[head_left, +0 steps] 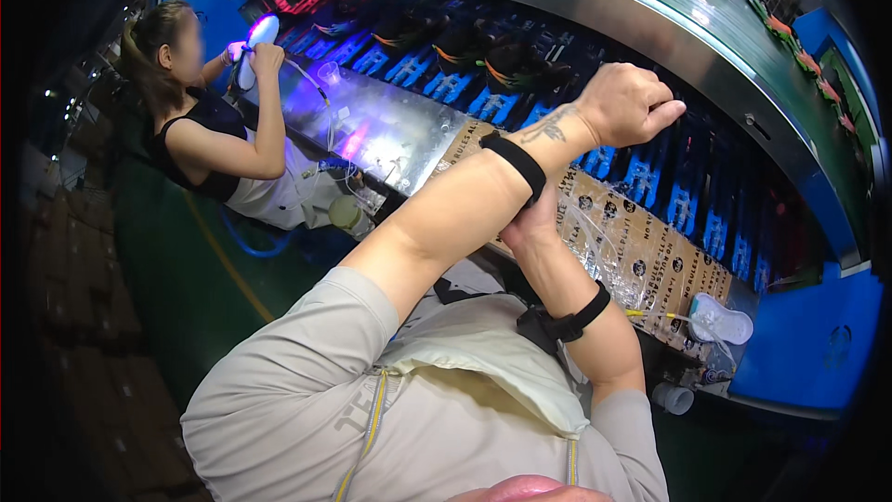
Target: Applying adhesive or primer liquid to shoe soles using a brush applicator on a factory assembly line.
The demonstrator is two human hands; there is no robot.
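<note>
My left arm crosses in front of me, and my left hand (632, 104) is closed in a fist above the bench, with nothing visible in it. A black strap (520, 167) runs around the left forearm, near a tattoo. My right hand (534, 216) comes up from beneath that forearm and grips at the strap's lower end; its fingers are mostly hidden behind the arm. Another black strap (585, 311) with a small dark block circles my right forearm. Past it, a white sole-shaped piece (720, 319) lies at the bench's right end, beside a thin tube.
Printed cardboard (641, 251) under clear film covers the bench. Behind it, a blue-slatted conveyor (446, 85) carries dark shoes, below a green belt (688, 14). At left, another person (218, 130) holds a glowing white shoe-shaped piece (255, 51). A white cup (673, 398) sits low right.
</note>
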